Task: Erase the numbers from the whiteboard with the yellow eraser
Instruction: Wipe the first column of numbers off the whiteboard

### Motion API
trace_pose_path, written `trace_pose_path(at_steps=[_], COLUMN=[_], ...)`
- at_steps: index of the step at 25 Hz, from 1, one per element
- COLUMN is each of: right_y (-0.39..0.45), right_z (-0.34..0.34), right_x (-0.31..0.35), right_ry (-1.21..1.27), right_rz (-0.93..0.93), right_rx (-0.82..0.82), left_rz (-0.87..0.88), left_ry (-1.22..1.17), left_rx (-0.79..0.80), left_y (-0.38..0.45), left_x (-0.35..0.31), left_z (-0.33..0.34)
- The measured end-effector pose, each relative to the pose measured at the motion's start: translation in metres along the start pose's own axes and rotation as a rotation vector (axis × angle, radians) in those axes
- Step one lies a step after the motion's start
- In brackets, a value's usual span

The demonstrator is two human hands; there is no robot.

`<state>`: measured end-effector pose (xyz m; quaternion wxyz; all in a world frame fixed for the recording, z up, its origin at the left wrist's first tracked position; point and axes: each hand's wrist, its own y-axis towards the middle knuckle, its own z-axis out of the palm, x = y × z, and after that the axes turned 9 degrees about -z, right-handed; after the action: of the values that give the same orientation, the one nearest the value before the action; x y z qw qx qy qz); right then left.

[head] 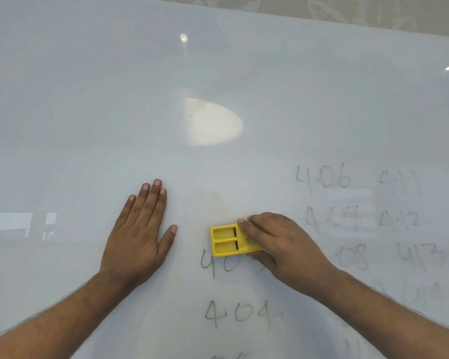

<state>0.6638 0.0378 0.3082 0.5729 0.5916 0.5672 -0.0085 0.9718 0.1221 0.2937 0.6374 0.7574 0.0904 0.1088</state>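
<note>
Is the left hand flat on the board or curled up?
Flat. The left hand lies palm down on the whiteboard, fingers straight and thumb spread, holding nothing. The right hand grips the yellow eraser.

Glossy whiteboard (218, 86) with a yellow eraser (227, 240) and a flat left hand (138, 234) on it

Glossy, smooth whiteboard (114, 99) mirroring ceiling lights and a window, faint grey smears where marker was wiped, thin dark marker numbers (323, 177) matt against the sheen, yellow eraser (224, 240) of hard moulded plastic, slightly shiny, two recessed panels
</note>
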Motion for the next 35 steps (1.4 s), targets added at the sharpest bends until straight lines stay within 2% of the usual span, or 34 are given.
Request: trace_pose_path(at_steps=[3,8,11,18,20,26,35], right_y=[-0.001,0.026,0.020,-0.043,-0.048,-0.015,-0.062], right_z=[-0.013,-0.014,-0.003,0.000,-0.006,-0.006,0.007], right_x=[-0.019,-0.024,-0.008,0.009,0.001,-0.002,0.028], right_ry=[-0.029,0.042,0.057,0.014,0.003,0.092,0.080], right_rz=[0.039,0.256,0.188,-0.022,0.008,0.244,0.039], right_rx=[-0.011,-0.155,-0.130,0.055,0.052,-0.120,0.059], left_rz=[-0.006,-0.007,0.000,-0.005,-0.008,-0.022,-0.028], left_ry=[0.009,0.004,-0.006,0.006,0.007,0.000,0.002], left_rx=[0.004,0.007,0.012,0.035,0.038,0.035,0.036], left_y=[-0.003,-0.008,-0.013,-0.020,-0.022,-0.028,-0.045], left_x=[-0.001,-0.001,-0.002,-0.003,-0.002,-0.005,-0.006], left_z=[0.001,0.001,0.001,0.000,0.000,0.002,0.005])
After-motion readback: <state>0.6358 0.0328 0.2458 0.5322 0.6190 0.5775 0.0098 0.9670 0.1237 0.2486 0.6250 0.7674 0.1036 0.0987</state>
